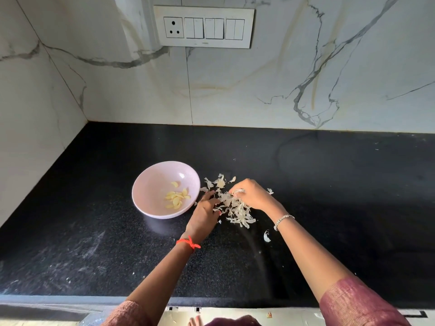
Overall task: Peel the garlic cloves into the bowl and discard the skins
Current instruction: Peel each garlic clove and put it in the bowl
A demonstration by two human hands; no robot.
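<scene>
A pale pink bowl (150,182) sits on the black counter and holds several peeled yellow garlic cloves (177,197). To its right lies a heap of white papery garlic skins (237,211). My left hand (205,214) rests at the left edge of the heap, fingers curled against the skins. My right hand (250,194) is over the heap's far side, its fingers closed on a tuft of skins. A stray skin (266,236) lies apart, nearer to me.
The black stone counter (329,184) runs to a marble wall at the back and left. A switch panel with a socket (204,27) is on the back wall. The counter's front edge is close to my body.
</scene>
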